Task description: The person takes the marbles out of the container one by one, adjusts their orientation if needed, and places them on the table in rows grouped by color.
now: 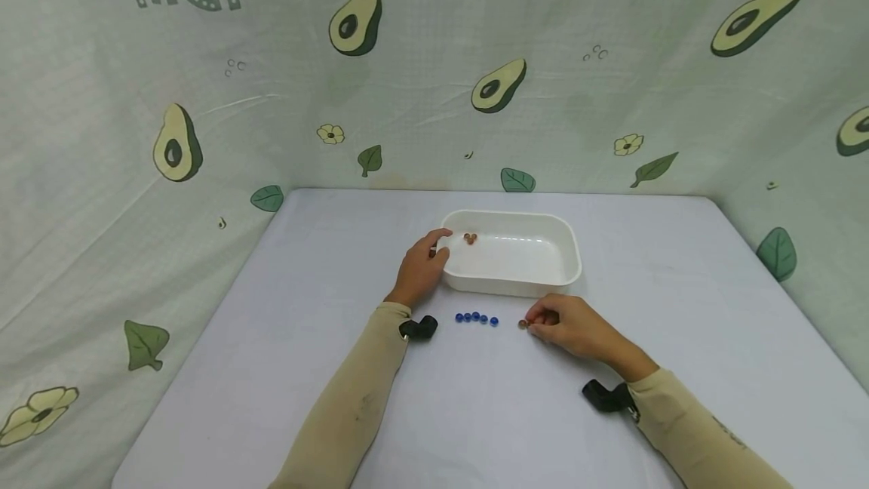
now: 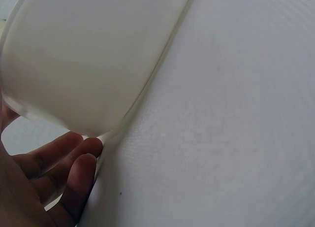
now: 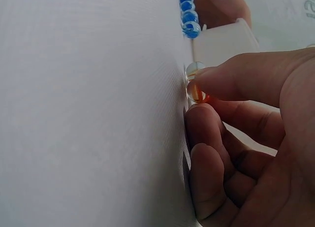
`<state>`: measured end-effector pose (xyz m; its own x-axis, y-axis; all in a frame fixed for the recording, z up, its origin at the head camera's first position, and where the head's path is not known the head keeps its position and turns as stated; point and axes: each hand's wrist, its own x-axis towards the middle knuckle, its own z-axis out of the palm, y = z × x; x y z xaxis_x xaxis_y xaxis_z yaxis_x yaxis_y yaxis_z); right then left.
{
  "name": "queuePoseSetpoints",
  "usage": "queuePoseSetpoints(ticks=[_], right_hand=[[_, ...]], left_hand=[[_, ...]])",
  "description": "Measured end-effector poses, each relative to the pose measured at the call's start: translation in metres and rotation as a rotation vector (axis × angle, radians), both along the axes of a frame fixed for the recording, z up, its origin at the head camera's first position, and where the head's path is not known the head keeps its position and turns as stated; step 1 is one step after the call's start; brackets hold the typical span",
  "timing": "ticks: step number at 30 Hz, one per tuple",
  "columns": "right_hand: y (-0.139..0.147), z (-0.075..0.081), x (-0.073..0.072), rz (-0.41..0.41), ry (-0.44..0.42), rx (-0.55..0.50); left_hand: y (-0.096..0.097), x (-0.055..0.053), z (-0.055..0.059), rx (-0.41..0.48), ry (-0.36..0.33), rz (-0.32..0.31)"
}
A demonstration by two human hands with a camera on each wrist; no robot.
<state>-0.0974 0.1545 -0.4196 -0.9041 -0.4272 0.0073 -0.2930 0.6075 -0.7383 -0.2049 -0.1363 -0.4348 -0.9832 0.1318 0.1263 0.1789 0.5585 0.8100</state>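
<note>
In the head view my left hand (image 1: 419, 270) grips the left end of a white tray (image 1: 512, 283), thumb and index finger at its rim. In the left wrist view the other fingers (image 2: 81, 175) curl at the foot of the tray wall. Three amber-brown marbles (image 1: 471, 238) lie together inside the tray, toward the left. My right hand (image 1: 577, 325) is low over the table in front of the tray, pinching an orange marble (image 3: 198, 93) between thumb and finger. Right beside it sits a clear, yellowish marble (image 3: 195, 67). The remaining right fingers are curled close to the tabletop.
A row of several blue marbles (image 1: 475, 317) lies on the white tabletop (image 1: 271, 398) between my hands, in front of the tray. Behind the table hangs a pale green cloth (image 1: 421, 81) printed with avocados. A black wrist camera (image 1: 419, 327) is on the left sleeve.
</note>
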Motion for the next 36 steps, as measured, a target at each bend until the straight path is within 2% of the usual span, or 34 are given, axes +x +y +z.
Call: queuePoseSetpoints(ticks=[8, 12, 18, 22, 30, 36], right_hand=[[0.006, 0.008, -0.002, -0.038, 0.009, 0.05], [0.011, 0.018, -0.002, -0.035, 0.007, 0.053], [0.015, 0.039, -0.004, 0.007, -0.085, -0.028], [0.015, 0.046, -0.006, 0.038, -0.139, -0.059], [0.014, 0.052, -0.007, 0.055, -0.161, -0.093], [0.015, 0.06, -0.018, 0.031, -0.168, -0.146]], left_hand=[[0.0, -0.002, 0.003, 0.001, 0.003, -0.005], [0.001, -0.003, 0.005, 0.0, 0.004, -0.009], [0.002, -0.001, 0.004, -0.006, 0.003, 0.001], [0.002, 0.001, 0.004, 0.006, -0.006, -0.005], [0.001, 0.002, 0.001, 0.008, 0.012, -0.003], [0.0, 0.003, -0.001, 0.003, 0.002, 0.005]])
